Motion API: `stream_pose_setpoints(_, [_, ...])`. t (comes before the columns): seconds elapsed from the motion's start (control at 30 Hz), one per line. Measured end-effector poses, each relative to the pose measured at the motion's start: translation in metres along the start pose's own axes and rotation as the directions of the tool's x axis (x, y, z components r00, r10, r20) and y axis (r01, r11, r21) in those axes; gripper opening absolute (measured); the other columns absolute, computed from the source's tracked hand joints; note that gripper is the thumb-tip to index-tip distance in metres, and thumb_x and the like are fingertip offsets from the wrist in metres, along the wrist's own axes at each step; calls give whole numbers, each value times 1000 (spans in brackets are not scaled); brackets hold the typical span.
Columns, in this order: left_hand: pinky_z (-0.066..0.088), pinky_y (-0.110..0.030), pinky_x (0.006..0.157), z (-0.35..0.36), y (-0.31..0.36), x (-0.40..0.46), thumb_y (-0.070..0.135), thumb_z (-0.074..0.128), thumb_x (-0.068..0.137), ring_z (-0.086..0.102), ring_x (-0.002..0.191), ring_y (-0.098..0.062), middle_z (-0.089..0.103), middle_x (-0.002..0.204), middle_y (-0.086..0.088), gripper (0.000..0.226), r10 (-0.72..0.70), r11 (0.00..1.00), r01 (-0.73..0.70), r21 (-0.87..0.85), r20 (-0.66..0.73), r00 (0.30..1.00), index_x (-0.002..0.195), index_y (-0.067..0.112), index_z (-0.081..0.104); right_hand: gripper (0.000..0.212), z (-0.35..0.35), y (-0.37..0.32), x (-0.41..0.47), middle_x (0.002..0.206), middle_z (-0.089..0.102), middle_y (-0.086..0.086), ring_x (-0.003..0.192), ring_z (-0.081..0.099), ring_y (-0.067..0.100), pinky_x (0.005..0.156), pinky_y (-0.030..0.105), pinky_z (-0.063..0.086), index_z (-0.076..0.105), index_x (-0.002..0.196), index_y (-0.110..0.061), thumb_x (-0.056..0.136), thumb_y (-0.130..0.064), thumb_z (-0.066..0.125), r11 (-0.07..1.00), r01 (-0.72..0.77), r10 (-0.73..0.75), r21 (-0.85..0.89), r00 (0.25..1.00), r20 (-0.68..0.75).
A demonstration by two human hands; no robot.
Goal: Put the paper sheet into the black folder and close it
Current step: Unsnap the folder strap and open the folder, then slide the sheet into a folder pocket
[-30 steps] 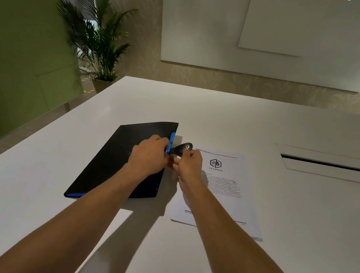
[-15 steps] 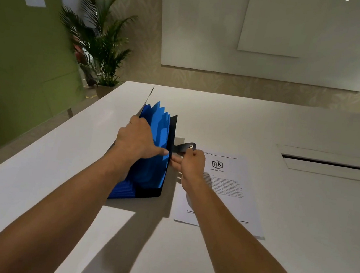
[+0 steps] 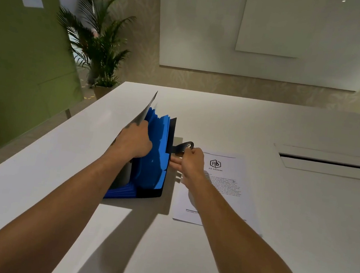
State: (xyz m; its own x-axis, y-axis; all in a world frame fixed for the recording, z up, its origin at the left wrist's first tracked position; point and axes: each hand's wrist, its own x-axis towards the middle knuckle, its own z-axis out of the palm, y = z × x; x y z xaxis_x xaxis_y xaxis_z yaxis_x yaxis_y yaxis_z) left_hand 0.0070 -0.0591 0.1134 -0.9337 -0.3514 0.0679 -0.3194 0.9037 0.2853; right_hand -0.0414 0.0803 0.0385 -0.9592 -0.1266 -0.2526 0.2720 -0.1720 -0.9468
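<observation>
The black folder (image 3: 171,135) stands open on the white table (image 3: 300,219), its blue accordion pockets (image 3: 152,162) fanned out. My left hand (image 3: 135,141) grips the lifted front cover and holds it tilted away to the left. My right hand (image 3: 190,162) pinches the folder's black snap strap (image 3: 183,147) at the folder's right edge. The printed paper sheet (image 3: 225,187) lies flat on the table right of the folder, partly under my right forearm.
A long cable slot (image 3: 330,162) is cut into the table at the right. The table's left edge runs diagonally, with a green partition (image 3: 14,59) and a potted palm (image 3: 99,47) beyond it. A whiteboard hangs on the far wall.
The folder was closed flat a second ago. My left hand has lifted the cover up and to the left, exposing the blue pockets; my right hand has stayed on the strap.
</observation>
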Motion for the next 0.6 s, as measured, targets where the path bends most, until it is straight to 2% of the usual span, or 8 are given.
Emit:
stream_pose_setpoints(0.1, [53,-43,84,7,-1,-2,8,44,90,57,105,-35,49,134,-17,78,63,998,-63,10,32,997,153,36,8,19,-2,-3,-2,110,65,23,79,75,32,74,48,62,46,117,-6,103,-15,38,999,9,-7,-31,999,48])
stream_pose_setpoints(0.13, [53,-40,80,9,1,-3,7,43,90,58,102,-34,49,134,-16,76,75,997,-76,18,49,996,152,38,12,19,-3,-4,-3,110,64,24,79,75,33,73,50,61,46,116,-5,103,-16,39,998,16,-13,-58,998,58])
stream_pose_setpoints(0.2, [50,-35,76,13,7,-4,6,41,92,58,101,-31,53,132,-14,58,76,995,-80,57,78,994,145,29,36,17,-6,-3,-6,107,64,23,80,75,33,74,50,61,47,114,-6,103,-19,42,990,28,-17,-141,997,75])
stream_pose_setpoints(0.27, [45,-27,63,19,13,-5,9,42,94,59,82,-22,61,108,-10,28,56,993,-65,94,90,994,115,12,59,15,-12,-1,-9,98,65,17,78,74,29,74,47,62,48,110,-9,102,-23,46,974,26,-6,-225,996,89])
stream_pose_setpoints(0.3, [41,-25,55,24,15,-6,11,43,94,56,71,-18,60,92,-7,18,40,994,-49,98,96,995,99,8,60,15,-15,0,-10,93,65,14,75,74,26,74,46,62,48,109,-11,101,-24,49,967,23,3,-255,995,100])
stream_pose_setpoints(0.37, [34,-24,48,34,19,-7,14,44,95,52,62,-16,52,77,-4,14,7,997,-14,74,107,994,85,8,53,20,-22,-1,-13,91,66,12,72,72,25,72,44,63,49,112,-12,98,-24,54,951,17,21,-309,993,119])
stream_pose_setpoints(0.5, [42,-28,60,51,25,-9,14,46,94,56,71,-20,56,82,-7,13,4,999,-9,31,168,986,86,6,53,23,-38,-13,-14,99,66,12,76,70,25,61,37,62,52,113,-13,94,-23,59,861,97,-61,-500,994,88])
stream_pose_setpoints(0.6, [45,-32,68,62,26,-11,22,49,92,58,78,-23,58,85,-9,19,16,999,-23,28,230,973,83,6,54,11,-61,-23,-13,93,66,6,84,71,28,66,41,62,60,97,-17,89,-11,56,783,141,-135,-606,989,56])
